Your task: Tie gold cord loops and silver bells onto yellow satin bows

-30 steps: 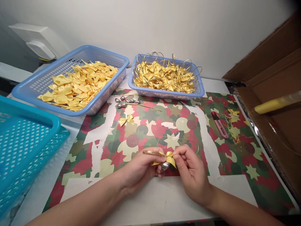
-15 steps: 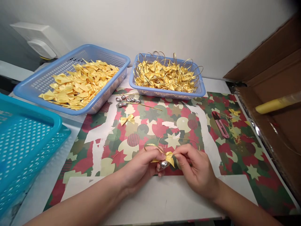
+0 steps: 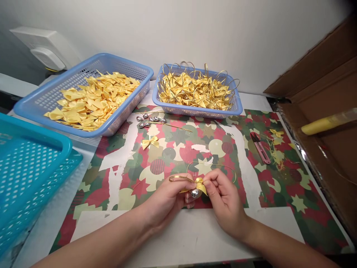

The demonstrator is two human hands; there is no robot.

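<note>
Between the thumb and fingers of my left hand is a yellow ribbon bow, with a silver jingle bell hanging just below its knot. A loop of gold wire rises over that thumb. My right hand is closed in a pinch at the bow's right side, on what looks like the thin gold wire; its fingertips hide the exact grip. More of the wire arcs behind the right hand. Beyond the hands, a loose yellow bow lies on the patterned paper, near several silver bells and straight gold wires.
A blue basket of yellow bows stands at the back left. Another blue basket holds bows with gold wire loops. A teal basket is at far left. Pink thread snips and thread scraps lie right, beside a cardboard box.
My right hand has moved slightly left, its fingertips now close against the bow. The gold loop over my left thumb has tipped lower and flatter.
</note>
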